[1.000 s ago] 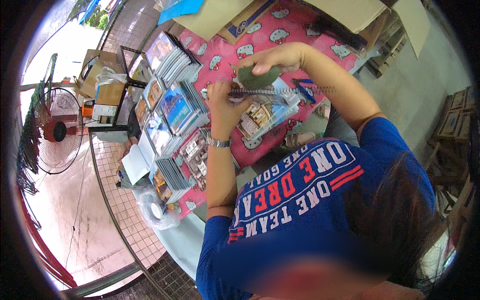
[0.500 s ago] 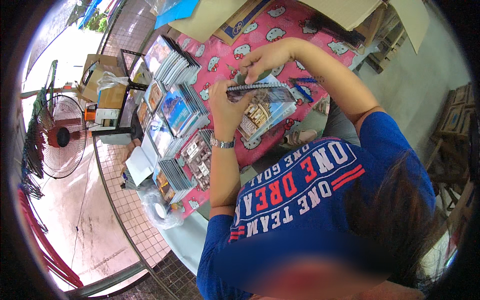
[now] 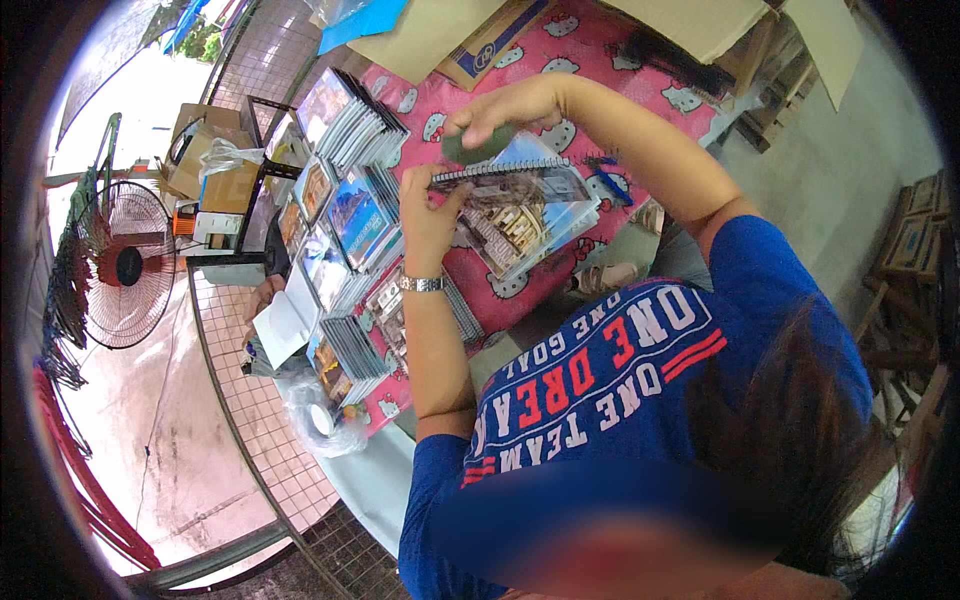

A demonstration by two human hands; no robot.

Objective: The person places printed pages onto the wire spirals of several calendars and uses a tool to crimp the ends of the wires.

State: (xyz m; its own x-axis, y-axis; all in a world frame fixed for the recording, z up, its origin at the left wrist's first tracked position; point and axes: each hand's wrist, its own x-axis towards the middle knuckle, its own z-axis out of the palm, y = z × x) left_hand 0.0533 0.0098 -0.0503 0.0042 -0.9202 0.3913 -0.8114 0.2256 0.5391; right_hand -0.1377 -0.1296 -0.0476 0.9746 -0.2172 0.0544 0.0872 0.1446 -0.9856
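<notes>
My left hand point(image 3: 430, 218), with a metal watch at its wrist, is closed on the left end of a spiral notebook point(image 3: 530, 185). The notebook stands on edge with its black coil binding upward. Just above the coil, my right hand point(image 3: 510, 108) has its fingers curled over a dark green, rounded, flat piece point(image 3: 477, 146); its kind cannot be made out. Below the held notebook lie more notebooks point(image 3: 515, 235) with a building photo on the cover. Beside them, to the right, are blue and dark coil pieces point(image 3: 610, 185).
Stacks of photo-covered notebooks point(image 3: 358, 215) fill the table's left side on a pink patterned cloth point(image 3: 520, 295). Another person's hand point(image 3: 264, 296) is by an open white notebook point(image 3: 285, 325). Cardboard point(image 3: 700, 25) lies at the back; a fan point(image 3: 125, 265) stands far left.
Both hands have shifted left, and the held notebook with them. My right hand has moved toward the coil's left end, and more of the green piece shows under its fingers.
</notes>
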